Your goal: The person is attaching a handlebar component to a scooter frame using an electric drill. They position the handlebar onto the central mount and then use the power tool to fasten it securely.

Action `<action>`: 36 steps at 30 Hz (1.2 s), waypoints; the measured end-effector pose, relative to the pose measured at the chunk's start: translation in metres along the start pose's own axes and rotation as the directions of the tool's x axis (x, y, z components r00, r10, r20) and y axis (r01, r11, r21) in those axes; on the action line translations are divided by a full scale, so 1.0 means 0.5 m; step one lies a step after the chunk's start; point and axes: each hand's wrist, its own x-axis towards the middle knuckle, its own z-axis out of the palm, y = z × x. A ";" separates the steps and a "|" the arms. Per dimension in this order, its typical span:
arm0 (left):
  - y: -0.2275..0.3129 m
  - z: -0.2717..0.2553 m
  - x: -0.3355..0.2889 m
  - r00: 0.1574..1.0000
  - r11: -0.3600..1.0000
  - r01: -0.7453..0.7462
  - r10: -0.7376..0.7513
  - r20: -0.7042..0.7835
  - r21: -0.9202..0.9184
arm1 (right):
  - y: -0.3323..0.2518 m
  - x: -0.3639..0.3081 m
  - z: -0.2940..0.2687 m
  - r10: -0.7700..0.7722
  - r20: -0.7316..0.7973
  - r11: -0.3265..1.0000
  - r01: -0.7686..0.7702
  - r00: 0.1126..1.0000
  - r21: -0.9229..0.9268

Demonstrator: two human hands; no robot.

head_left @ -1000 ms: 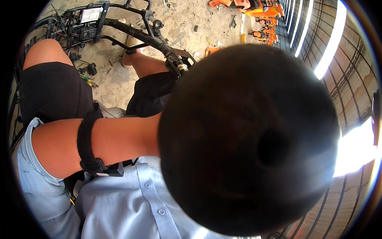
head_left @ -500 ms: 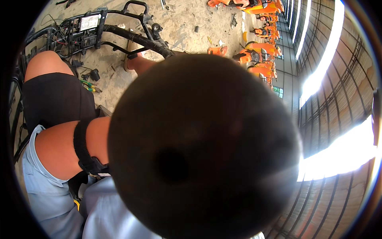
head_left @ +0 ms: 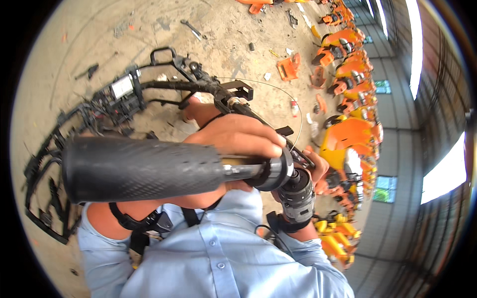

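Observation:
A black handlebar grip [head_left: 144, 169] with a textured surface juts across the middle, close to the view. Behind its inner end my left hand [head_left: 238, 135] is closed around the handlebar, its fingertips at a black ring-shaped collar [head_left: 279, 170]. Bare metal tube shows between grip and collar. Just right of the collar is a grey and black power drill [head_left: 298, 198], its front end close to the collar. My right hand [head_left: 319, 165] is closed about the drill, partly hidden behind it. A black strap circles each of my arms.
A black vehicle frame [head_left: 164, 85] with wiring stretches to the left. A thin cable [head_left: 300, 111] arcs beyond my hands. On the concrete floor lie a wrench [head_left: 191, 29] and orange panels [head_left: 288, 68]. Orange and yellow scooters [head_left: 348, 136] line the right side.
The grip, which filled the middle end-on, now appears lengthwise and farther left. Both my hands, the collar and the drill have come into sight, with more floor and scooters.

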 end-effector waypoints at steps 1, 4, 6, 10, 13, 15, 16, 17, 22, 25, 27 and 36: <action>-0.007 -0.004 0.005 0.999 1.000 -0.028 0.028 0.027 -0.012 | 0.010 0.002 0.000 -0.052 -0.009 0.999 0.052 0.999 -0.009; -0.007 -0.008 0.011 0.999 0.997 0.021 -0.024 0.038 0.068 | 0.022 0.009 -0.002 -0.095 -0.046 0.995 0.096 0.994 0.032; -0.012 -0.004 0.000 0.998 0.997 0.064 -0.065 0.009 0.036 | 0.021 0.016 0.003 -0.124 -0.072 0.992 0.126 0.990 0.032; -0.019 0.022 -0.003 0.981 0.995 0.094 -0.098 -0.165 -0.030 | 0.017 0.036 0.008 -0.109 -0.089 0.984 0.120 0.990 0.131; -0.007 0.044 -0.006 0.938 0.984 0.176 -0.166 -0.304 0.006 | 0.018 0.044 0.015 -0.116 -0.129 0.977 0.137 0.985 0.166; 0.002 0.051 -0.017 0.899 0.970 0.244 -0.223 -0.377 0.007 | 0.018 0.045 0.019 -0.102 -0.146 0.972 0.130 0.984 0.196; 0.008 0.049 -0.020 0.892 0.961 0.277 -0.256 -0.373 0.002 | 0.019 0.047 0.020 -0.106 -0.150 0.971 0.135 0.983 0.197; 0.014 0.053 -0.022 0.870 0.950 0.311 -0.280 -0.406 0.013 | 0.022 0.046 0.022 -0.114 -0.153 0.969 0.144 0.982 0.201; 0.044 0.053 -0.028 0.827 0.916 0.398 -0.334 -0.452 0.051 | 0.032 0.043 0.024 -0.118 -0.161 0.957 0.155 0.980 0.245; 0.060 0.058 -0.029 0.827 0.915 0.403 -0.359 -0.433 0.011 | 0.037 0.050 0.009 -0.105 -0.122 0.930 0.141 0.987 0.338; 0.067 0.066 -0.021 0.810 0.911 0.409 -0.386 -0.441 -0.046 | 0.043 0.049 0.010 -0.090 -0.120 0.908 0.131 0.989 0.398; 0.047 0.038 -0.043 0.876 0.943 0.311 -0.334 -0.348 -0.121 | 0.052 0.058 -0.011 -0.040 -0.064 0.782 0.071 0.997 0.619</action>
